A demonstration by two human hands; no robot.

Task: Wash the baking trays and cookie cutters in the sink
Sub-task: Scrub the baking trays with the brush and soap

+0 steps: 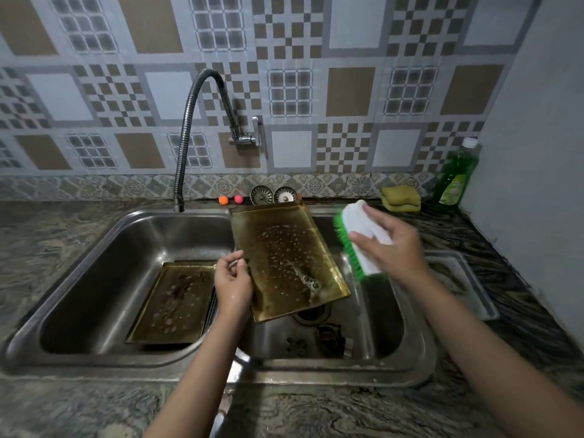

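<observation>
A golden, greasy baking tray (284, 257) leans tilted over the right basin of the steel double sink (94, 358), with soap suds near its lower edge. My left hand (234, 282) grips its left edge. My right hand (388, 248) holds a white scrub brush with green bristles (360, 238) just right of the tray, not touching it. A second golden tray (173, 301) lies in the left basin on top of another one. Dark cookie cutters (328, 339) lie on the bottom of the right basin, partly hidden by the tray.
A flexible metal tap (189, 121) hangs over the left basin, no water running. Two sink strainers (273, 195) and small coloured balls (230, 199) sit behind the sink. Green dish soap (456, 172) and folded sponges (400, 199) stand at the back right. A metal tray (464, 279) rests on the right counter.
</observation>
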